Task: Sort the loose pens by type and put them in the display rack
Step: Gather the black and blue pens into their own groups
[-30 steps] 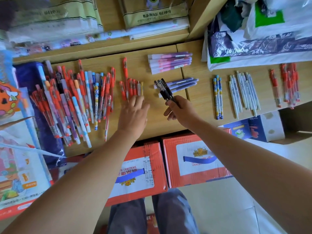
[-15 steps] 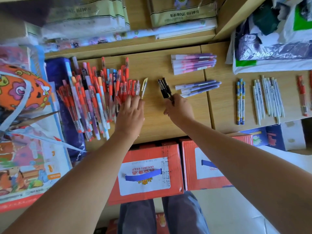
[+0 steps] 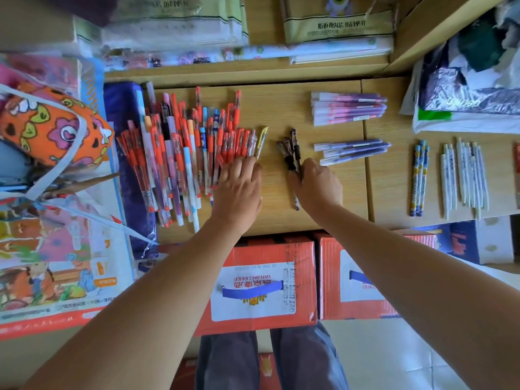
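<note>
Centre frame: L hand (image 3: 239,187) flat on red pens (image 3: 229,144), R hand (image 3: 318,184) grips black pens (image 3: 292,152); likely light, stiff, slippery, so pinch mid-barrel.

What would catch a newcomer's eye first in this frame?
The big heap of mostly red pens sprawls left of centre on the wooden shelf, the left hand resting on its right edge. Just right of it, the right hand grips a few black pens.

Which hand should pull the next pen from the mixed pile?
Left. The left hand rests flat on the red pens at the right edge of the mixed pile, fingers straight and holding nothing. The right hand grips a bundle of black pens apart from the pile, so it is occupied.
</note>
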`<state>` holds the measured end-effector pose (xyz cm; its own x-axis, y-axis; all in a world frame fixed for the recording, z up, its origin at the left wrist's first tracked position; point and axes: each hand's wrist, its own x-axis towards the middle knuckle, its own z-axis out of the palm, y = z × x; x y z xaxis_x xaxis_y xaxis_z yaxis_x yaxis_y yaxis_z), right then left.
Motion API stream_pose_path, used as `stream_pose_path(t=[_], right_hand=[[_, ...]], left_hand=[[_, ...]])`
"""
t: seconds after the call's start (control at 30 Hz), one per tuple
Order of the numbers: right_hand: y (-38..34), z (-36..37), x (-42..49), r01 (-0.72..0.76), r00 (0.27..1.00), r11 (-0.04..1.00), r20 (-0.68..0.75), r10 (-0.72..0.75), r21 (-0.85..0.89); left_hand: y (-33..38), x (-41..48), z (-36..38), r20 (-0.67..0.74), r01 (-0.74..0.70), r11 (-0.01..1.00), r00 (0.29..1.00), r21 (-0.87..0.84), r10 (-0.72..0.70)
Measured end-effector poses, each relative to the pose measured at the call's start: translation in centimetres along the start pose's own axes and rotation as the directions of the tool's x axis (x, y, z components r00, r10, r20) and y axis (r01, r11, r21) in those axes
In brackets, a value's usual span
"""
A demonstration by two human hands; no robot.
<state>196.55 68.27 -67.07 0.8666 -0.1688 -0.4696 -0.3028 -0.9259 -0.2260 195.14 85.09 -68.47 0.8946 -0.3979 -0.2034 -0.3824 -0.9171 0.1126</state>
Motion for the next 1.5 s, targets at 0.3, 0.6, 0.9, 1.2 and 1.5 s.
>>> stream_pose_path(t=[0.3, 0.6, 0.9, 1.2, 1.5], right_hand=[[0.0, 0.2, 0.4, -0.001, 1.0, 0.998, 0.027, 0.0, 0.062], [0.2, -0.3, -0.3, 0.055, 0.998, 0.998, 0.043, -0.056, 0.021], [-5.5, -0.3, -0.2, 0.273, 0.962, 0.94, -0.049, -0.269, 0.204], [-12.2, 2.1, 0.0, 0.282, 0.942, 0.935, 0.124, -0.312, 0.214], [-20.6, 0.5, 5.7, 0.461, 0.871, 0.856, 0.069, -0.487, 0.234]], left_hand=[[0.6, 0.4, -0.5, 0.024, -0.025, 0.996, 0.999, -0.08, 0.027], [-1.1, -1.4, -1.7, -0.094, 0.025, 0.965, 0.994, -0.262, -0.051], [-5.0, -4.6, -3.0, -0.107, 0.483, 0.816, 0.836, -0.318, -0.538], [-7.8, -6.3, -2.5, -0.017, 0.558, 0.761, 0.803, -0.33, -0.596], [-9.8, -5.6, -1.7, -0.106, 0.493, 0.745, 0.799, -0.45, -0.592]])
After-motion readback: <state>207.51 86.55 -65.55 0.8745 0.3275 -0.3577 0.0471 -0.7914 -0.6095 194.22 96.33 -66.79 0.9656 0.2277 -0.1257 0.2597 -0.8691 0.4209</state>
